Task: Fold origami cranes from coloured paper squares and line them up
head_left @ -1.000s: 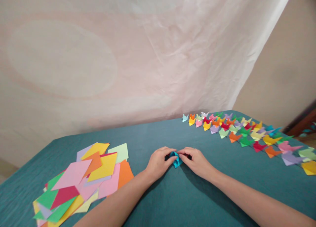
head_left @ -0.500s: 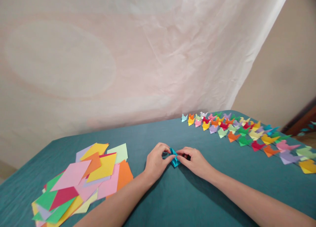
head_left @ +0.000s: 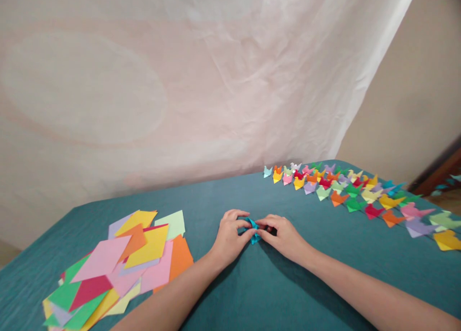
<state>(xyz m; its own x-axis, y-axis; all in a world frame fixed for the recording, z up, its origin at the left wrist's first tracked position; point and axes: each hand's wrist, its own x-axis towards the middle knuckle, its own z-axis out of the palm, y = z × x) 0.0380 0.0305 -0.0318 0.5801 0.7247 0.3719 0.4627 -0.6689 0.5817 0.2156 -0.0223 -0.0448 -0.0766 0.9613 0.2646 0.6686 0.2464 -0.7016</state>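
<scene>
A small folded piece of blue paper [head_left: 253, 226] lies on the teal tablecloth [head_left: 252, 288] near the middle. My left hand [head_left: 228, 235] pinches its left side with thumb and fingers. On the other side, my right hand [head_left: 283, 234] pinches the same paper. Both hands rest on the cloth, fingers curled, and they cover most of the paper.
A loose pile of coloured paper squares [head_left: 118, 263] lies at the left. Rows of several small folded paper figures [head_left: 353, 191] run along the back right of the table. A pale sheet [head_left: 180, 81] hangs behind the table.
Both hands have stayed on the blue paper, their fingers shifting slightly over it. The view has drifted a little.
</scene>
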